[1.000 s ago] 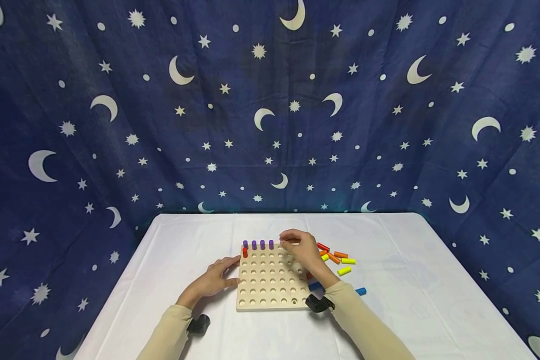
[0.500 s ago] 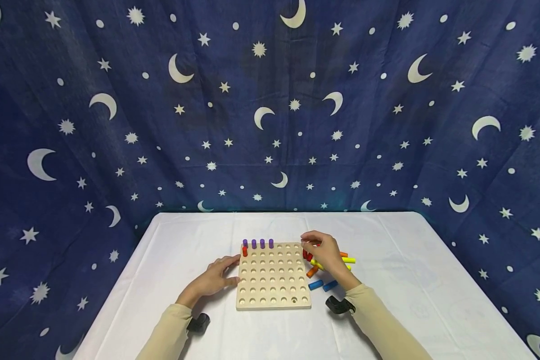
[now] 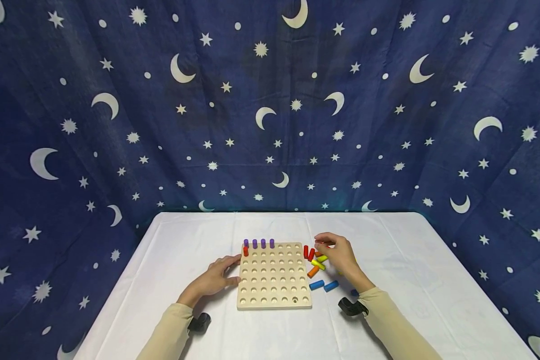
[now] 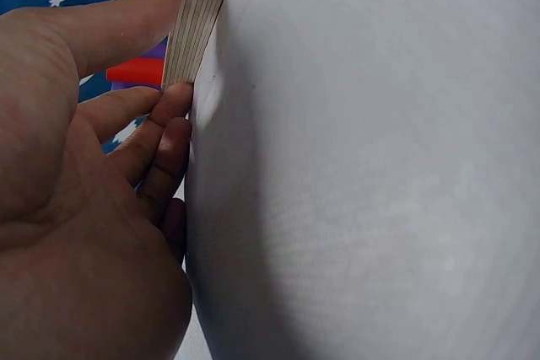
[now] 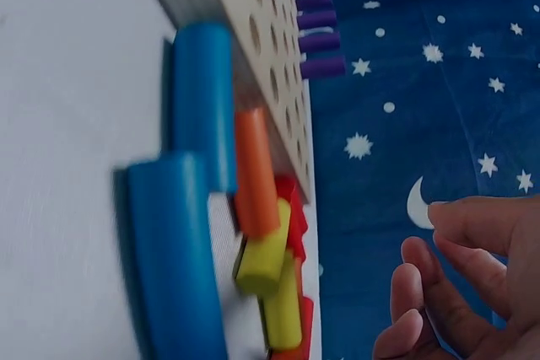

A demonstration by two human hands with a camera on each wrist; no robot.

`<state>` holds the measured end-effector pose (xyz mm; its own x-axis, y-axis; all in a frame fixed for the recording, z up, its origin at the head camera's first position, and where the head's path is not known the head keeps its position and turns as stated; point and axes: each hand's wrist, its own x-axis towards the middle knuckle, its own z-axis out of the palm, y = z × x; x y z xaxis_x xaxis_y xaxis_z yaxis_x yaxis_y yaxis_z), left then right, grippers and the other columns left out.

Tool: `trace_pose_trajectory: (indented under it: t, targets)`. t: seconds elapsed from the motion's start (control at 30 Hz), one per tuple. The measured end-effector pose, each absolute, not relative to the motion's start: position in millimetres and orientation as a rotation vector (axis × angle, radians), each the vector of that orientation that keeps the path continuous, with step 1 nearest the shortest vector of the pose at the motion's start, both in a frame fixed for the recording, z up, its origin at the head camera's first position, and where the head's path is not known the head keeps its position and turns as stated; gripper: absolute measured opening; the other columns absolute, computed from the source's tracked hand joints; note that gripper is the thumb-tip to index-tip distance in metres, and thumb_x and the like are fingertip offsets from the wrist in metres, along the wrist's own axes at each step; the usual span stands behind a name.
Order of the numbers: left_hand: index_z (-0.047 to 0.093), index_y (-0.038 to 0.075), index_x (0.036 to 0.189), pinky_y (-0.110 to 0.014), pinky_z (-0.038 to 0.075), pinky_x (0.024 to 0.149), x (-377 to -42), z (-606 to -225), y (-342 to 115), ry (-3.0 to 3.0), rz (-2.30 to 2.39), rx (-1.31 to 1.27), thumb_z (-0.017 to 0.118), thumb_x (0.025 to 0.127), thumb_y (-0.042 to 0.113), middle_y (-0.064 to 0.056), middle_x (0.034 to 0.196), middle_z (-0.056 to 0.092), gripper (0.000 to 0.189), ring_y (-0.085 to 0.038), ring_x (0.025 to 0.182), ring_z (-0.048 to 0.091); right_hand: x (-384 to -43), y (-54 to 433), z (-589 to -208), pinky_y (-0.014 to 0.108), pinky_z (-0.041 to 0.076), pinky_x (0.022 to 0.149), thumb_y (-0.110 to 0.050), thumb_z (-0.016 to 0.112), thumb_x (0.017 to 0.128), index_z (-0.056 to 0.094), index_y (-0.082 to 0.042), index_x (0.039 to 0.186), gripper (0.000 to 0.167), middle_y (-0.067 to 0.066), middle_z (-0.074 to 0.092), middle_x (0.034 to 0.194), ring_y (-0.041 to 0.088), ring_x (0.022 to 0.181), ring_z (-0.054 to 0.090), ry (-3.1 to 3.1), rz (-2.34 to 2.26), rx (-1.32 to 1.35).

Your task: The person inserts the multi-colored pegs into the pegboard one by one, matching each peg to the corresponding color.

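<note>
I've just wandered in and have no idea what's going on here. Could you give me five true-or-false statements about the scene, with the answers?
1. Four purple pegs stand in the back row of the board. True.
2. Both hands are away from the board. False: the left hand touches its left edge.
3. A red peg stands just in front of the leftmost purple one. True.
4. A peg is being pushed into a hole. False: the right hand is off the board, over on its right side.
5. Every loose peg is blue. False: orange pegs and yellow pegs lie there too.
</note>
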<state>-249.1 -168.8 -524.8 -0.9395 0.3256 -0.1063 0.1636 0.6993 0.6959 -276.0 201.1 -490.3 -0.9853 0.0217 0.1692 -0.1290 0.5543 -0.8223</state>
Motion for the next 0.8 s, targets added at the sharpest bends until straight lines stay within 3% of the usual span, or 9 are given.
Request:
trace_pose_trajectory:
  t: [0.57,0.8]
  targets:
    - [0.047,0.017,0.147,-0.059,0.023,0.118,-248.8,-524.7,-167.6,2.704,1.051,0.378,0.076,0.084,0.032,-0.009,0.147,0.051,0.071,-0.034,0.14,0.04,-291.7,233.2,-508.4,0.024,0.05,0.074,-0.014,0.068,0.091,0.072,-0.008,0.113,0.023,0.009,0.073,0.103,0.024,0.095,0.061,-2.742,1.285,-0.041]
    - [0.047,0.015,0.146,-0.058,0.022,0.118,-248.7,-523.4,-167.7,2.7,1.072,0.419,0.076,0.085,0.029,-0.009,0.145,0.053,0.069,-0.034,0.137,0.042,-294.7,237.6,-513.3,0.02,0.049,0.064,-0.014,0.069,0.091,0.072,-0.008,0.115,0.026,0.013,0.071,0.106,0.022,0.086,0.06,-2.813,1.268,-0.114]
